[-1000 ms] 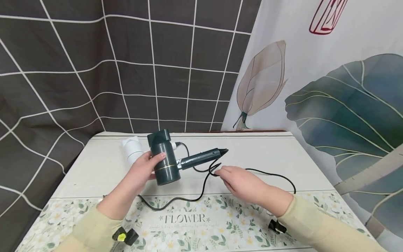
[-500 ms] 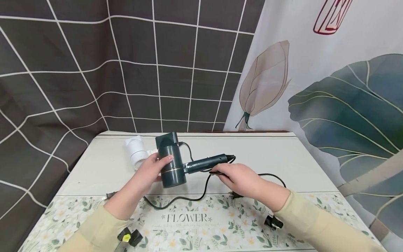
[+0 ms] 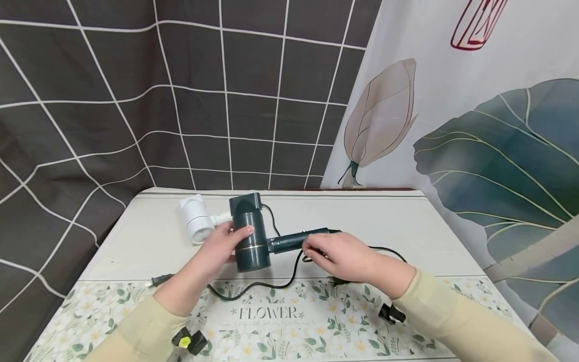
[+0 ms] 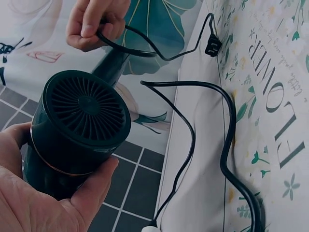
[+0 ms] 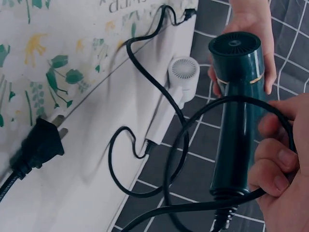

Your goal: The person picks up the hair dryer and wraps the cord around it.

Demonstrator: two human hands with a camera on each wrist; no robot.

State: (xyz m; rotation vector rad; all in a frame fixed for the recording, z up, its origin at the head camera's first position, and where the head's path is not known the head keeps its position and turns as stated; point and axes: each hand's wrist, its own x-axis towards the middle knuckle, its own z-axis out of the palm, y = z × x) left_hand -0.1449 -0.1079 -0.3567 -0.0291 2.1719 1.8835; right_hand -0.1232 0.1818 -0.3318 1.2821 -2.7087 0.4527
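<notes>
My left hand [image 3: 217,249] grips a dark green hair dryer [image 3: 251,246] round its barrel, thumb across the front. Its handle points right, and in the left wrist view the round slatted vent [image 4: 88,105] faces the camera. At the handle's end, my right hand [image 3: 341,256] holds the dryer's black cord [image 5: 212,209] in curled fingers. A loop of that cord hangs round the handle in the right wrist view. The fingers overlap the handle's lower part in the head view. Beyond my left hand lies a white hair dryer [image 3: 195,218], its handle partly hidden by the green one.
A second black cord [image 3: 260,284] winds from the white dryer across the table [image 3: 384,216] to a plug [image 3: 160,280] on the left. Another plug [image 5: 41,145] lies below my right hand. A dark grid curtain [image 3: 253,100] hangs behind the table.
The green dryer has shifted right and slightly down, uncovering more of the white dryer. Its handle end has come up to my right hand, which now overlaps it. Cord is gathered in that hand.
</notes>
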